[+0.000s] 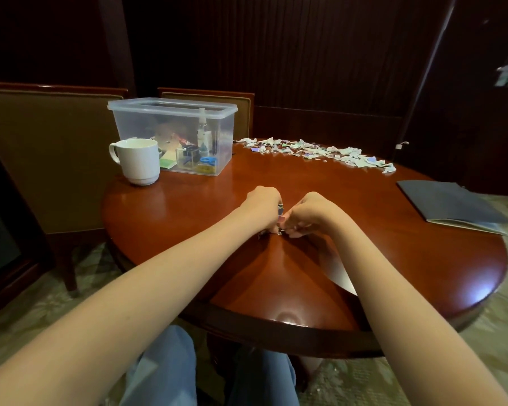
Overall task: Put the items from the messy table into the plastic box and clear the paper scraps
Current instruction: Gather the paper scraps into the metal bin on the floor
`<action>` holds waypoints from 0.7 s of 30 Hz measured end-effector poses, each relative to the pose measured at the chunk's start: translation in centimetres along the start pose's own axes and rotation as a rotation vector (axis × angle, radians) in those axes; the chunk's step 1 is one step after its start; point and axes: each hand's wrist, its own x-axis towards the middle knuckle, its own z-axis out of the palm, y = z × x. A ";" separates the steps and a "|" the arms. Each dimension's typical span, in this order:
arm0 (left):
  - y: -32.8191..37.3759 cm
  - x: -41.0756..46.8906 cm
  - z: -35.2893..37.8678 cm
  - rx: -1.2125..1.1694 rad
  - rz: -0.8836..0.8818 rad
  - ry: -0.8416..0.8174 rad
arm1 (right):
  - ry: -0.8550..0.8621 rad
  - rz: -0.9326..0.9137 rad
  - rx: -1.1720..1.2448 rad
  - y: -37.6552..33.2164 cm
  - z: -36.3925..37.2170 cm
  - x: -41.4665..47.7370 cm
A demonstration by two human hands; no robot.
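Over on the left, a white mug (139,160) sat on the round wooden tabletop (393,259), just beside and partly in front of the clear plastic box (175,133). The box was open at the top and already had stuff in it: a small spray bottle standing upright, something blue near the bottom, and a few other bits I couldn't make out through the plastic. A padded chair (41,159) stood behind all that on the left side.

In the middle, both hands were down on the tabletop, knuckles nearly touching. The left hand (264,205) had its grip curled in tight around a few small scraps, with something small and dark poking out by the fingers. The right hand (307,213) was curled in too, fingertips pressed down on little bits right at the surface, a pinkish piece showing between the two hands. Too small to say exactly what each bit was.

Further back and to the right, a long scatter of paper scraps (320,150) ran along the far edge of the tabletop, well apart from the hands. At the far right edge lay a dark folder (452,203), flat.
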 end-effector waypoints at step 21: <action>-4.7 0.3 -2.2 -1.082 -0.327 -0.108 | -0.084 -0.116 0.673 -3.1 1.6 -0.9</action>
